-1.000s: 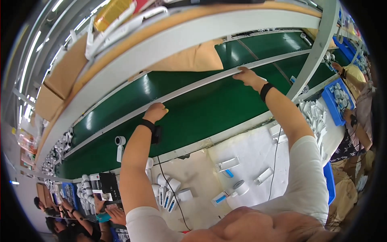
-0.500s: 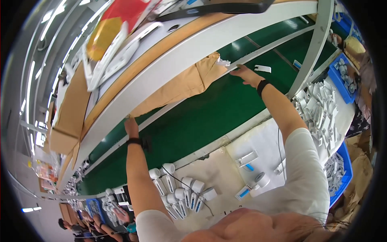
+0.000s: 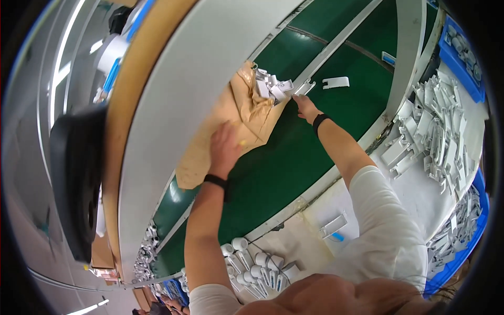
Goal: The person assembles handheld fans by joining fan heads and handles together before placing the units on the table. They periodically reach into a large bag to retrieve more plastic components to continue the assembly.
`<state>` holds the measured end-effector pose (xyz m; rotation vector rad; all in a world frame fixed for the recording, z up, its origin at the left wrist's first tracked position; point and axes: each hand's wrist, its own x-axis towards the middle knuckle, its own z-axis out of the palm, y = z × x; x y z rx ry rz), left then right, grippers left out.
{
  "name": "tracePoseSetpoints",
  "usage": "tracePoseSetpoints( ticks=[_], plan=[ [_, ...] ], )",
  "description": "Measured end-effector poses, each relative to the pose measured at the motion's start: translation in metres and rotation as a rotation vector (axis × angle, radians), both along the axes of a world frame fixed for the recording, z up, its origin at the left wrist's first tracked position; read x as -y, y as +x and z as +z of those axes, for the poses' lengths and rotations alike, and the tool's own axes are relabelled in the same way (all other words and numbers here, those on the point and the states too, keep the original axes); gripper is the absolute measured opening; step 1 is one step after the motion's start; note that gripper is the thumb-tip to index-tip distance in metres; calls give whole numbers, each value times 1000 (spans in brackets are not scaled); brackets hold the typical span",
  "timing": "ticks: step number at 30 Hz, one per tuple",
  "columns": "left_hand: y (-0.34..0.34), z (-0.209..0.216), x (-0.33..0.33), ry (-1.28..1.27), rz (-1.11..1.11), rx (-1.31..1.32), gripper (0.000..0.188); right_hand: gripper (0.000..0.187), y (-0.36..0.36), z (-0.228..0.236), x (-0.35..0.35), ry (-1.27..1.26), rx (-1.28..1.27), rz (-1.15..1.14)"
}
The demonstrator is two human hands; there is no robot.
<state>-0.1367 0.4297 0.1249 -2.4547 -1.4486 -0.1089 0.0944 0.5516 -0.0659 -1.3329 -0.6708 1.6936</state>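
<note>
Left hand had moved from the end of the brown bag onto its middle; blur hid whether its grip was clamped. White parts lay in the bag's mouth, beyond that hand. Beside them, the right hand's grip, on or over the green belt, couldn't be told.

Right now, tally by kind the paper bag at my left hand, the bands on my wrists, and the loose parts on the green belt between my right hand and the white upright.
Brown paper bag: 1
Black wristbands: 2
Notched white part: 1
Blue-and-white part: 1
Total: 5
</note>
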Motion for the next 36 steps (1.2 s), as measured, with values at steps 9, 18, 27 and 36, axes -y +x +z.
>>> tracePoseSetpoints(
  ticks=[9, 18, 27, 36],
  plan=[
    [100, -44, -56, -144, -102, -552, 19, 60, -21, 12, 0, 20, -278, -59],
    [84, -32, 3, -390, 15, -27, 11, 79, -21, 39, 20, 71, -486, 13],
    [67, 19, 79, -466, 314, 327, 9, 58, -36, 54, 90, -94, -463, -162],
    [71, 74, 111, -469, 294, 624, 12, 32, -41, 117, 127, 382, -279, -304]
  ],
)
